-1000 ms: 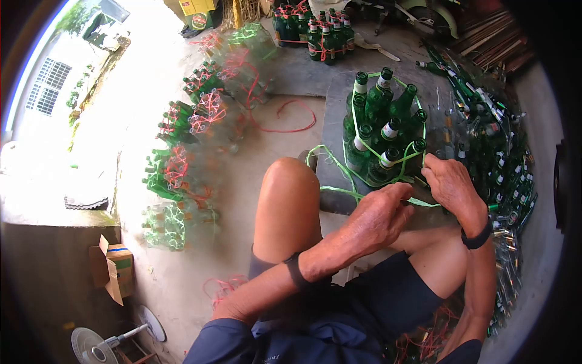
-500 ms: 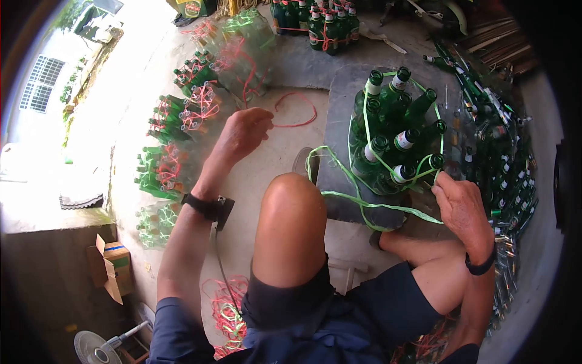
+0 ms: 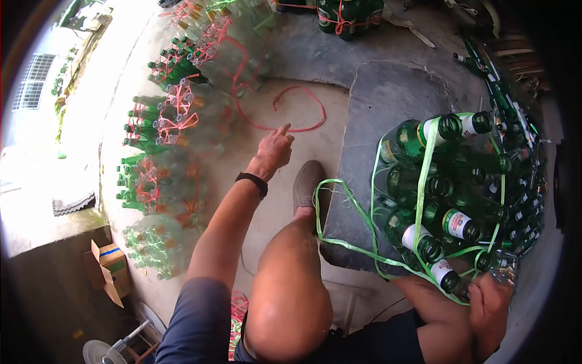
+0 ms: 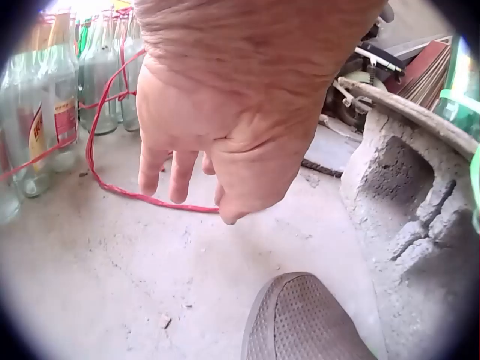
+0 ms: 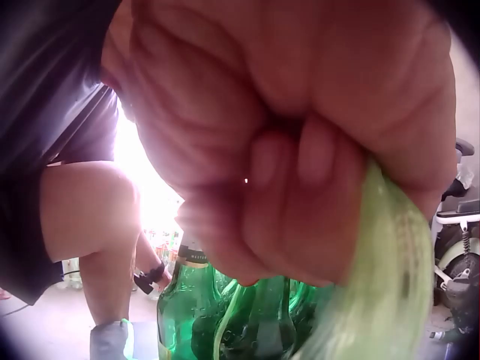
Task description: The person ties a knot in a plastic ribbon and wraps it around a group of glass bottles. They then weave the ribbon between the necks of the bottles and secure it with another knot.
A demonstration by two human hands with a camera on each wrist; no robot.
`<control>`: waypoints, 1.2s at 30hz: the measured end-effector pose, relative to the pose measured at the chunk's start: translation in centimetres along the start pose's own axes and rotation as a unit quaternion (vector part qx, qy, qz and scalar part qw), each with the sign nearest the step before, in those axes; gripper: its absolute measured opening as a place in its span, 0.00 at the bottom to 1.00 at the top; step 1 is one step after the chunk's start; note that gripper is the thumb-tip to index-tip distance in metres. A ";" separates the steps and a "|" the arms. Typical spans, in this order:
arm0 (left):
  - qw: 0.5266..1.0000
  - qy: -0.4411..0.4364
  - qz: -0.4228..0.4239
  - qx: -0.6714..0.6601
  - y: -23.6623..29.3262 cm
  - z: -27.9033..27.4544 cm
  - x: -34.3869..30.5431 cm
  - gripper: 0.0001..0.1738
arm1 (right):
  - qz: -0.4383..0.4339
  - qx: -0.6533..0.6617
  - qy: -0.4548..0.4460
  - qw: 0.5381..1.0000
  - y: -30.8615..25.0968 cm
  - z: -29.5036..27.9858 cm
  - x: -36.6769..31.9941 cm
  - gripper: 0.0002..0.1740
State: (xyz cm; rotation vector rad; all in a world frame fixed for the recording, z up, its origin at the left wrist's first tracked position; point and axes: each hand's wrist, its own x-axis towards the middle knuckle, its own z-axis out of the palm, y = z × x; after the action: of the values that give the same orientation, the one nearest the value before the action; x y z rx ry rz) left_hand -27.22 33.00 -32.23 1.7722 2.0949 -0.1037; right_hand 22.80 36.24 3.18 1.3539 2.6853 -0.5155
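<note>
My right hand [image 3: 490, 303] grips a band of green plastic twine [image 5: 394, 277] at the near edge of a bundle of green beer bottles [image 3: 433, 182]. Its fingers are curled tightly in the right wrist view. The twine runs round the bottles, which lean toward me on a dark slab [image 3: 394, 103], and a loose loop hangs over the slab's left side. Out ahead, my left hand [image 3: 274, 148] reaches low over the floor with its fingers loosely extended. A red plastic twine [image 3: 324, 112] lies curved on the floor and overlaps those fingertips in the left wrist view.
Bundles of clear and green bottles [image 3: 176, 109] tied with twine line the left side. Loose green bottles [image 3: 521, 182] are heaped at the right. A concrete block [image 4: 397, 202] supports the slab beside my shoe [image 3: 308, 185]. A cardboard box [image 3: 112, 267] and fan [image 3: 106, 352] stand lower left.
My left hand has left the green twine by the bottles and swung left, then forward to the red twine. My right hand has drawn nearer me, and the bottles now tilt toward it.
</note>
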 end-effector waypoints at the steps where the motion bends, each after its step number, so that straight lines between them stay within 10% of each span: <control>1: 1.000 -0.002 -0.002 0.000 -0.5 0.7 0.7 0.23 | -0.001 0.001 -0.002 1.000 0.5 -0.2 -0.8 0.06; 3: 1.000 -0.020 -0.015 0.003 -1.4 2.4 1.7 0.25 | 0.021 -0.073 -0.159 0.984 2.2 -1.2 -1.9 0.07; 18: 0.988 0.106 -0.031 -0.112 -2.8 6.5 3.9 0.09 | 0.093 -0.054 -0.175 0.979 1.5 -1.1 -1.3 0.11; 26: 0.931 0.026 0.202 -0.303 -0.8 -15.1 0.2 0.13 | 0.111 -0.042 -0.167 0.979 0.9 -1.5 -0.3 0.14; 28: 0.885 0.069 0.102 -0.448 -1.9 -24.1 -1.3 0.18 | 0.107 -0.047 -0.167 0.979 0.5 -1.8 0.1 0.13; 31: 0.691 0.402 0.084 -0.594 -10.6 -32.3 -0.7 0.21 | 0.096 -0.045 -0.154 0.982 -0.2 -1.8 0.4 0.12; 36: 0.777 0.423 -0.196 -0.423 -23.7 -22.3 -8.7 0.48 | 0.077 -0.092 -0.126 0.985 0.8 -1.7 -0.9 0.10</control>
State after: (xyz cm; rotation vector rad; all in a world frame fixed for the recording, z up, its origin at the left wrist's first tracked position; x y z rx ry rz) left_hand -54.43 26.99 -13.32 0.8221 2.3806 1.5323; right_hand 24.08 36.57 4.73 1.3328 2.3398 -0.3838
